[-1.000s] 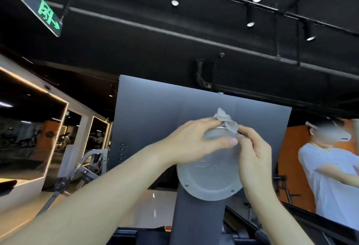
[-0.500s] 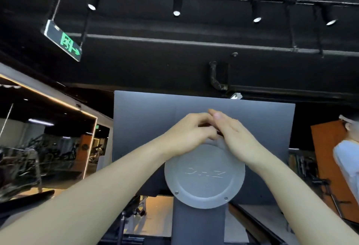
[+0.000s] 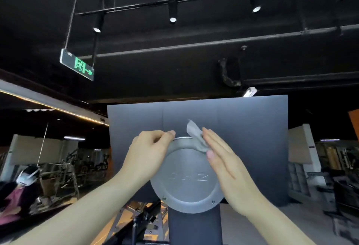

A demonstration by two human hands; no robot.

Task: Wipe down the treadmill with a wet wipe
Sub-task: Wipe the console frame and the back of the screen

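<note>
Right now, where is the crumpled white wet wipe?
Head view, near centre: the wet wipe sits on the upper-right rim of the round grey disc, pressed under the right hand.

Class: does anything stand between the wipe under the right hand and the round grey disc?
Nothing visible. The right hand presses the crumpled white wet wipe on the round grey disc; the left hand grips its upper-left rim.

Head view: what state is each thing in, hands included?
Round cover: upright, screws in place.
Wet wipe: crumpled against the cover's upper-right rim, corner sticking up.
Left hand: grips the cover's upper-left rim.
Right hand: flat, pressing the wipe.
Exit sign: lit green.
</note>
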